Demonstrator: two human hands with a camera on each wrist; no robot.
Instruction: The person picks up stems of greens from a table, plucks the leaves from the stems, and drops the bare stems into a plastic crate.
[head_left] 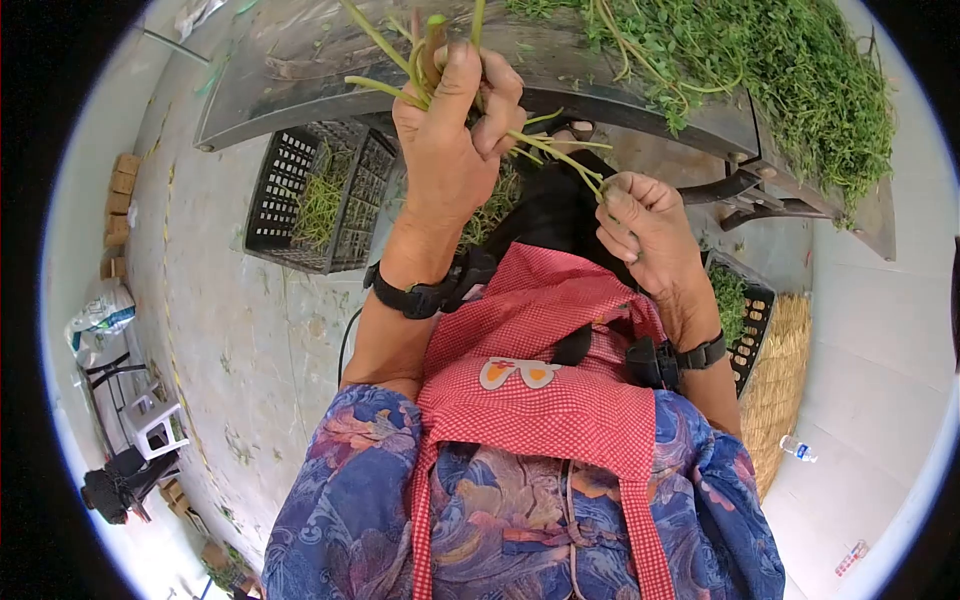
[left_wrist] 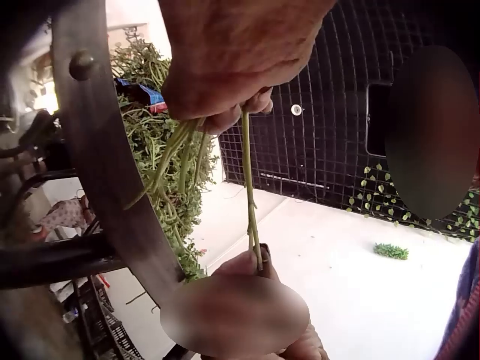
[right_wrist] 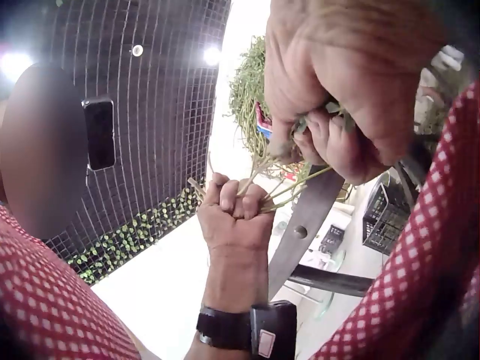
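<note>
Stems (head_left: 420, 60) of a green leafy vegetable stand bunched in the left hand (head_left: 450, 130), whose fingers and thumb curl tightly round them, cut ends upward in the head view. The right hand (head_left: 645, 225), just below and beside it, pinches the lower end of 1 or 2 strands (head_left: 560, 155) that run across from the left fist. Breakage looks like the main risk: these strands seem thin, and a sharp tug from the right hand could snap them short rather than draw them free. The bunch could also loosen if the left grip slackens, dropping stems toward the black crate (head_left: 320, 195) under that hand. Beyond both hands, a grey metal tray (head_left: 300, 70) carries a heap of the same greens (head_left: 780, 70), and loose stems could tangle with it. Hard to make out: how many strands the right hand really has, since its curled fingers hide them, and a blur covers it in the left wrist view. A second crate (head_left: 745, 310) beside the right wrist is partly cut off by the arm.
</note>
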